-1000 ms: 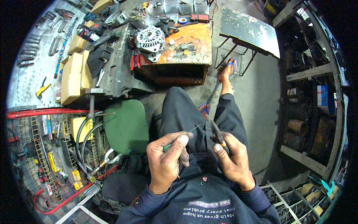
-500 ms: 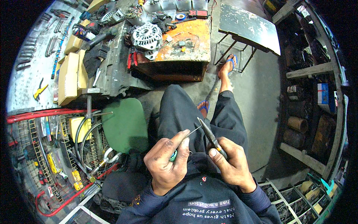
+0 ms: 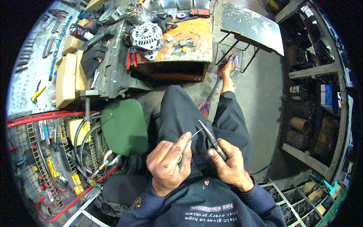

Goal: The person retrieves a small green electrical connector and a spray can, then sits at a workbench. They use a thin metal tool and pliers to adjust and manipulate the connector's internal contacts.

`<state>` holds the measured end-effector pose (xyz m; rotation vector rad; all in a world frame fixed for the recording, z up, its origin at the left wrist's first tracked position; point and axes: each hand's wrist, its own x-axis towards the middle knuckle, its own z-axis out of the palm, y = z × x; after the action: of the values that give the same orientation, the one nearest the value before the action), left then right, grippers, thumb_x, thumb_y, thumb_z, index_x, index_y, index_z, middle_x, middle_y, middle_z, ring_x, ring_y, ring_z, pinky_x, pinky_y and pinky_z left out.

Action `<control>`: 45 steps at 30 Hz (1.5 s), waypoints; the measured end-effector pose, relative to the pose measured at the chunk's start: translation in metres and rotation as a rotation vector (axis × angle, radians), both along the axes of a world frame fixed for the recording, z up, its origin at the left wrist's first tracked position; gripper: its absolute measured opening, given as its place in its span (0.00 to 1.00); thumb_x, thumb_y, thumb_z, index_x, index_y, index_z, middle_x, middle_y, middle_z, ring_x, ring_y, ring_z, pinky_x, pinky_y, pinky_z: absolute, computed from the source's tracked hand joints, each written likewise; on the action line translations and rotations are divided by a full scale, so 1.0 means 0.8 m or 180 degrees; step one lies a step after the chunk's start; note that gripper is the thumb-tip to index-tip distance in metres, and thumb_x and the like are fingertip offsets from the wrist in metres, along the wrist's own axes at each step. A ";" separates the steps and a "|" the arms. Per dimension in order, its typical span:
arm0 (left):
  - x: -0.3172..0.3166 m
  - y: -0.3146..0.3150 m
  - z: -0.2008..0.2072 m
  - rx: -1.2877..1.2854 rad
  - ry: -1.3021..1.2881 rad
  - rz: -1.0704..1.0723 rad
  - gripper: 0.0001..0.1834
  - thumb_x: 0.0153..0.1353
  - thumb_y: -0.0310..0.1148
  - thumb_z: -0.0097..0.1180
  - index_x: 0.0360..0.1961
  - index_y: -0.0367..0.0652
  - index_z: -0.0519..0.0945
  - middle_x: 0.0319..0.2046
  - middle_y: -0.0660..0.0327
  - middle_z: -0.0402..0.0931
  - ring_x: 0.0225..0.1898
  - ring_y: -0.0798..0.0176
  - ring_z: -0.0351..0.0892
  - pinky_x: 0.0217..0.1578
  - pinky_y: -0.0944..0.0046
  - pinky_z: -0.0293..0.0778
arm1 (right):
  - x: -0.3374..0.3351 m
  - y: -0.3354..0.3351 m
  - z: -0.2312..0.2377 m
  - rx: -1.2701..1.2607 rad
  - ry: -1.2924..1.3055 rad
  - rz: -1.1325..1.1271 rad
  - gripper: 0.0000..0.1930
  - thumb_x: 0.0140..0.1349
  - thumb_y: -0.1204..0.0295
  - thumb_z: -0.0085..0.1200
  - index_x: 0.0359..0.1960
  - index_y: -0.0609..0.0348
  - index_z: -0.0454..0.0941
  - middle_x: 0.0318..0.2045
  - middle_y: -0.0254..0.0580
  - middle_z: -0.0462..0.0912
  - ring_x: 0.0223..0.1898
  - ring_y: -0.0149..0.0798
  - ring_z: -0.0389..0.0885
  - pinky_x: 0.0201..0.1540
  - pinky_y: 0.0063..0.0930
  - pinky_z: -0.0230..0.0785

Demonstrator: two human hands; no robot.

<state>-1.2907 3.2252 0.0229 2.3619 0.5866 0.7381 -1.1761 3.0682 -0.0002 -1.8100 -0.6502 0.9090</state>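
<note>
Lower centre of frame: left hand (image 3: 168, 163) pinches a thin grey metal wire (image 3: 196, 133); right hand (image 3: 231, 163) grips a slender pointed dark-metal tool (image 3: 208, 134).

Black shirt (image 3: 189, 196), pale lettering (image 3: 212, 208), red mark (image 3: 207, 182); navy sleeves (image 3: 255, 195); dark trousers (image 3: 177, 109); blue flip-flops (image 3: 234, 60).

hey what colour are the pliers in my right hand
The pliers are dark grey with a small yellow-orange mark, best seen in the head view.

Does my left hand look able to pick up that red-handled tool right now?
Probably not: the left hand pinches a wire, and the red-handled tool lies out past the left knee.
</note>
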 end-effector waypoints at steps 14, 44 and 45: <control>0.013 0.065 -0.086 -0.3870 0.0095 0.1649 0.15 0.72 0.39 0.61 0.48 0.38 0.85 0.26 0.69 0.78 0.21 0.78 0.70 0.20 0.77 0.63 | 0.224 0.188 -0.245 -0.0832 -0.2433 -0.0603 0.14 0.68 0.63 0.56 0.41 0.65 0.75 0.40 0.62 0.76 0.45 0.63 0.79 0.48 0.55 0.73; 0.036 -0.017 -0.073 -0.2206 0.0251 -0.0113 0.25 0.70 0.27 0.56 0.67 0.40 0.70 0.47 0.56 0.79 0.38 0.64 0.78 0.44 0.63 0.76 | 0.085 0.039 -0.084 0.0768 0.0827 -0.1837 0.16 0.77 0.63 0.48 0.36 0.64 0.79 0.23 0.36 0.77 0.25 0.31 0.75 0.31 0.28 0.70; 0.027 -0.011 -0.063 -0.2391 0.0255 -0.0342 0.29 0.71 0.25 0.54 0.71 0.42 0.64 0.49 0.61 0.77 0.38 0.71 0.73 0.43 0.67 0.74 | 0.091 0.025 -0.079 0.0433 0.0149 -0.1557 0.17 0.77 0.62 0.49 0.35 0.64 0.77 0.22 0.35 0.74 0.25 0.31 0.71 0.30 0.30 0.67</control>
<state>-1.2688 3.2168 -0.0277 1.7075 0.6276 0.2926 -1.1030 3.0884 -0.0636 -1.7107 -0.2131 0.5600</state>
